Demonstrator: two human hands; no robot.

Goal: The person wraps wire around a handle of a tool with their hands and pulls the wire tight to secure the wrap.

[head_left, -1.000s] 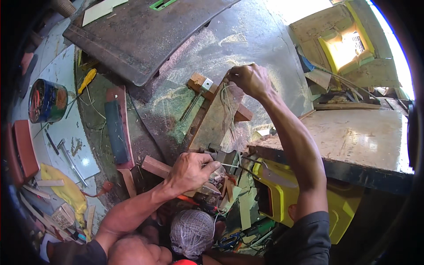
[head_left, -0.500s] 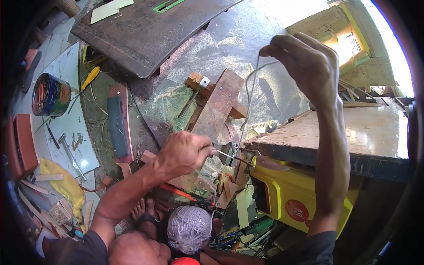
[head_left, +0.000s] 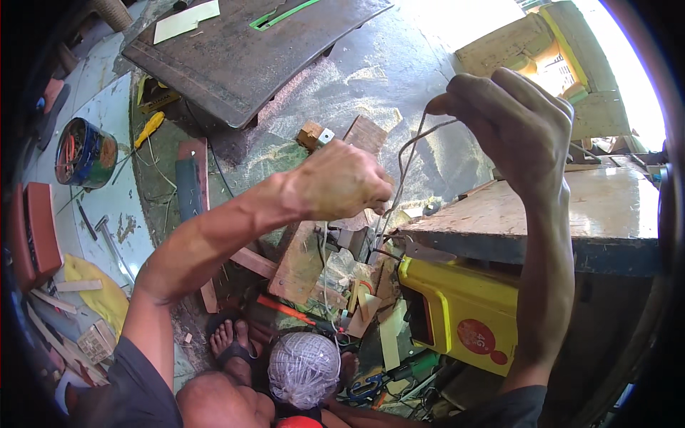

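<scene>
My right hand (head_left: 510, 128) is raised at the upper right, thumb and fingers pinched on a thin grey cord (head_left: 405, 160). The cord hangs from it in a narrow loop down to my left hand (head_left: 346, 182). My left hand is closed in a fist around the cord, above the wooden pieces; whether it also holds a tool is hidden. From beneath this fist the cord runs down to a ball of cord (head_left: 305, 369) wrapped in clear plastic, near my feet. Below the fist, cord strands pass close to a thin dark rod (head_left: 385, 253) beside the bench edge.
A pale-topped bench (head_left: 528, 210) stands at the right, above a yellow plastic box (head_left: 464, 314). Behind is a dark tabletop (head_left: 250, 57). At the left lie a yellow-handled screwdriver (head_left: 149, 128), a tin of tools (head_left: 85, 153) and a hammer (head_left: 118, 250). A sandalled foot (head_left: 235, 342) is near the ball.
My left hand has moved up and to the right, to the hanging cord. The thin shaft or strand that stuck out of it is no longer seen. My right hand has shifted slightly right and down.
</scene>
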